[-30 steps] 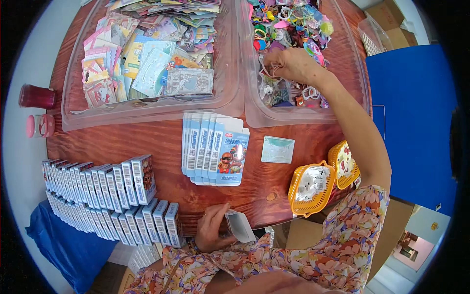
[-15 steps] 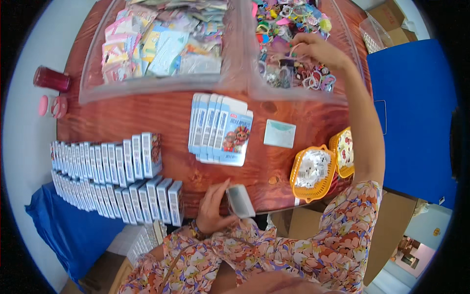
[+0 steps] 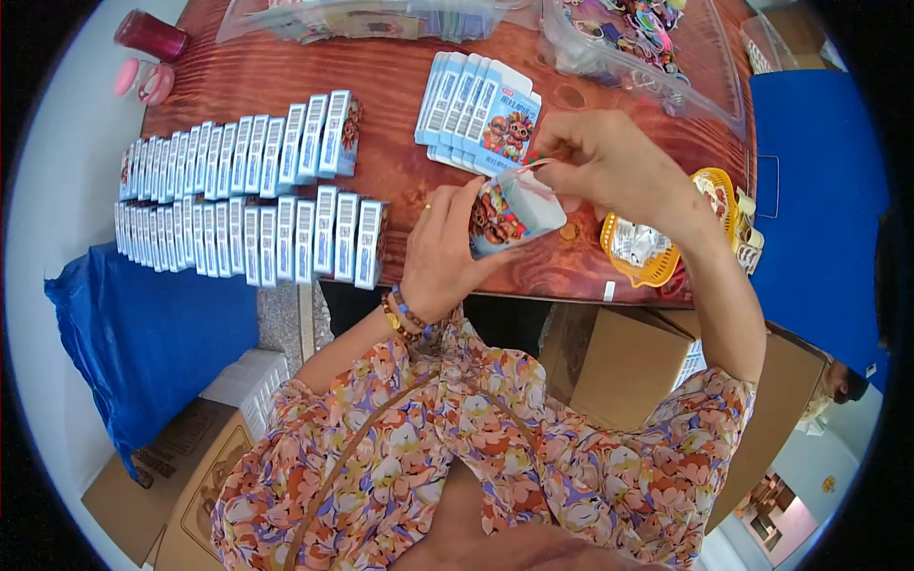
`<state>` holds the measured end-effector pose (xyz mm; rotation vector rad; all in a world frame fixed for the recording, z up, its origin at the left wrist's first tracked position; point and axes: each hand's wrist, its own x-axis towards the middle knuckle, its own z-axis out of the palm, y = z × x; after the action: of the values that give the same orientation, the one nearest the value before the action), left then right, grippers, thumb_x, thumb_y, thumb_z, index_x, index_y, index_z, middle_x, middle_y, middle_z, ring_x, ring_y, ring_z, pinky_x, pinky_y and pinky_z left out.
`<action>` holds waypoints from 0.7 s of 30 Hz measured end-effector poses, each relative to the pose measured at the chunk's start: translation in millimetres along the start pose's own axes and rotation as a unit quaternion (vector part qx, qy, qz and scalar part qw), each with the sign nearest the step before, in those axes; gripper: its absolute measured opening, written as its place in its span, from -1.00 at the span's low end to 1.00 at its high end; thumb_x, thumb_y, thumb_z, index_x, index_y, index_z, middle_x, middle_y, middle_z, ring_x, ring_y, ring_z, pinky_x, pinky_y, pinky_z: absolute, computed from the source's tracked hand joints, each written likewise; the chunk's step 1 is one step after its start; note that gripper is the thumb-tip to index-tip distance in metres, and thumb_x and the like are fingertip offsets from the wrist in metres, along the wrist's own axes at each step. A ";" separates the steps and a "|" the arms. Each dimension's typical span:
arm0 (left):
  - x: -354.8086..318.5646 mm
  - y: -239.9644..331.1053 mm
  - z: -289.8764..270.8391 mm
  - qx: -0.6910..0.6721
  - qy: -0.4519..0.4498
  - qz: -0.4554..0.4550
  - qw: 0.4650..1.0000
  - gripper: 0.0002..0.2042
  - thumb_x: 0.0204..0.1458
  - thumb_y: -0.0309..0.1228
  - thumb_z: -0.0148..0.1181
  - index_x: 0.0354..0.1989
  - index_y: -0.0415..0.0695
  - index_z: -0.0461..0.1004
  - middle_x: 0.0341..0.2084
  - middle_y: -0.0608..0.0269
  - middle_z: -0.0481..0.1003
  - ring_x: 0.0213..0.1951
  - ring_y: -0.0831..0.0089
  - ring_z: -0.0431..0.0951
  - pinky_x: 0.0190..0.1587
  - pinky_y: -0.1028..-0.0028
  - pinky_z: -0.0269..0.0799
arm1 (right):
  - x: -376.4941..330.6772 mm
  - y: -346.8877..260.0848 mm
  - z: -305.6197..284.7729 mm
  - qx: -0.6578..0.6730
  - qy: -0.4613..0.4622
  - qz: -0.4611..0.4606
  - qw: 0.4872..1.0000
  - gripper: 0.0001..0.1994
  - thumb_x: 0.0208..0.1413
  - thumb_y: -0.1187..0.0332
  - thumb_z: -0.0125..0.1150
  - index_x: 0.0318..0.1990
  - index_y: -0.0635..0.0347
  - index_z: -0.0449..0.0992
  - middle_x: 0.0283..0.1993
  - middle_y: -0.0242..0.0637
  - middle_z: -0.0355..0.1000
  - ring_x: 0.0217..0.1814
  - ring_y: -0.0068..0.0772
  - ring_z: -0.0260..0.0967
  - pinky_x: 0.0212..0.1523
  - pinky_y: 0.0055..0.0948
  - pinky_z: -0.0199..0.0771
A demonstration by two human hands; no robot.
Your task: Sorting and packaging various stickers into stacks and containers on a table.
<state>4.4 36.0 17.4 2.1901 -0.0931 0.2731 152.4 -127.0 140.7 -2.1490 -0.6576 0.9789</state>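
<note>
A small blue carton with cartoon figures (image 3: 500, 221) is tilted in my left hand (image 3: 446, 249), whose fingers wrap round its sides. At the carton's open upper end, my right hand (image 3: 614, 171) pinches a thin pinkish loop (image 3: 535, 164) with small red and green bits, perhaps a hair tie. Part of the loop is hidden by the fingers. Just beyond both hands lies a fanned stack of flat blue cartons (image 3: 476, 109) with the same print.
Two rows of upright blue cartons (image 3: 276, 238) line the left side. Yellow baskets (image 3: 657, 271) hold small white packets at the right. Clear bins of packets (image 3: 381, 24) and colourful trinkets (image 3: 709, 100) stand at the back. A dark red jar (image 3: 152, 36) is far left.
My right hand has come back from the trinket bin with the loop to the carton. My left hand has raised and turned the carton from the table's near edge. The view has shifted lower.
</note>
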 end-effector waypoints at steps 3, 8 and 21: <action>-4.3 0.1 0.1 0.031 0.019 0.030 0.999 -0.20 -0.19 -0.15 0.51 0.23 -0.24 0.28 -0.19 0.01 0.38 -0.14 0.03 0.46 -0.11 0.16 0.44 | -6.7 1.3 21.7 -0.183 0.044 -0.023 0.982 -0.84 0.19 0.39 0.19 -0.18 0.33 0.52 -0.46 -0.31 0.51 -0.49 -0.63 0.46 -0.50 -0.60 0.43; -7.5 -3.5 -3.2 0.074 0.027 0.035 0.996 -0.18 -0.17 -0.12 0.49 0.25 -0.25 0.27 -0.18 0.03 0.37 -0.14 0.04 0.46 -0.11 0.16 0.46 | -28.2 -13.7 38.3 -0.059 0.056 0.006 0.997 -0.77 0.19 0.38 0.20 -0.08 0.34 0.55 -0.39 -0.25 0.56 -0.44 -0.51 0.49 -0.42 -0.52 0.51; -20.2 2.3 0.2 0.011 -0.011 0.054 0.998 -0.21 -0.15 -0.22 0.51 0.25 -0.24 0.25 -0.06 -0.01 0.37 -0.02 0.01 0.45 -0.01 0.16 0.43 | 7.8 140.1 -30.9 -0.304 0.296 0.018 0.905 -0.76 0.11 0.24 0.26 -0.20 0.22 0.55 -0.29 -0.10 0.56 -0.23 -0.04 0.52 -0.21 -0.20 0.45</action>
<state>-15.5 33.8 14.5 2.2129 -0.2230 0.3124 204.1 -223.3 47.5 -2.8161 -0.6640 0.0730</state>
